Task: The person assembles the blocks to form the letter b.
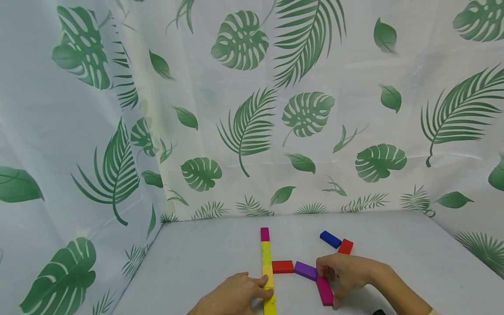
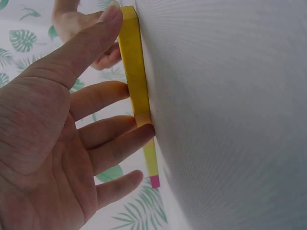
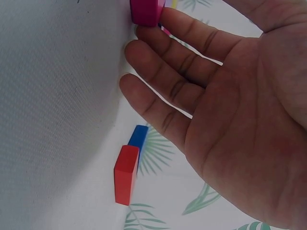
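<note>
A straight row of yellow blocks (image 1: 266,253) runs away from me on the table, with a magenta block (image 1: 265,234) at its far end. My left hand (image 1: 240,293) lies at the row's left side, its thumb and fairly straight fingers touching the near yellow blocks (image 2: 136,72). To the right, my right hand (image 1: 346,273) pinches another magenta block (image 1: 325,292) between index finger and thumb, end to end. That block's far end is at the purple block (image 1: 305,271). A red block (image 1: 282,267) lies between the purple block and the yellow row.
Beyond my right hand, a second red block (image 1: 346,246) lies against a blue block (image 1: 330,239). A small dark object (image 1: 379,312) shows at the bottom edge. Leaf-patterned curtains (image 1: 252,131) stand behind and beside the white table (image 1: 204,245).
</note>
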`<state>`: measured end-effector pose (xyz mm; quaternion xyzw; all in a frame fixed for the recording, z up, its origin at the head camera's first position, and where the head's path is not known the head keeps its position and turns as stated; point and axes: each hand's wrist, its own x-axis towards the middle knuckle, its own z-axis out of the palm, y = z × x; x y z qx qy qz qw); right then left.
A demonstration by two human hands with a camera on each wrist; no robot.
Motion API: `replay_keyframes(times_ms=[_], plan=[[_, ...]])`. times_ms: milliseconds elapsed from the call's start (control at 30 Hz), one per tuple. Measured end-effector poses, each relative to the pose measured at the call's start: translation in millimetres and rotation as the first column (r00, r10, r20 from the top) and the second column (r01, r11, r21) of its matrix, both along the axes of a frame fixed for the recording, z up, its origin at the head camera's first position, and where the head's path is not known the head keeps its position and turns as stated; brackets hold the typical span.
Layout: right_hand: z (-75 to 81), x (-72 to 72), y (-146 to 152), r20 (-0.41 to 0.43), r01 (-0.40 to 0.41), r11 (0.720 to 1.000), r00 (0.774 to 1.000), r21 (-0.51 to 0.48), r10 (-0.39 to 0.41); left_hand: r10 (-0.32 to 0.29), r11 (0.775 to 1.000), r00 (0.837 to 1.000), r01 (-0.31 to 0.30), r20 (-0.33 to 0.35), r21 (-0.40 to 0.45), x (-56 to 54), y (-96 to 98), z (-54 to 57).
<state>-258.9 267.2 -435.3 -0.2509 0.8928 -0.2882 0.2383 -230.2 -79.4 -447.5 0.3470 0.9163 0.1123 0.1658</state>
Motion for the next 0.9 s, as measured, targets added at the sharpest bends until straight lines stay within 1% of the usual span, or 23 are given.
replay_keyframes(times_ms=[67,367,667,767,900], plan=[[0.2,0.2,-0.1,0.000,-0.001,1.000,1.000,-0.002,0.001,0.008,1.000,1.000,-0.008,0.003,0.002,0.2,-0.1,-0.3],[-0.1,0.2,-0.2,-0.006,-0.007,1.000,1.000,0.005,0.007,0.009,1.000,1.000,-0.009,0.006,-0.004,-0.2,0.0,-1.0],[0.0,1.2,-0.4,0.012,0.008,1.000,1.000,0.002,-0.008,0.020,1.000,0.999,-0.020,0.030,0.000,0.0,0.1,0.3],[0.5,0.6,-0.4,0.005,-0.002,1.000,1.000,-0.002,0.002,0.013,1.000,1.000,-0.013,0.020,-0.008,0.1,0.0,0.1],[1.1,0.5,0.0,0.006,0.003,1.000,1.000,0.002,-0.003,0.001,1.000,1.000,-0.001,0.004,-0.017,0.6,0.1,0.5]])
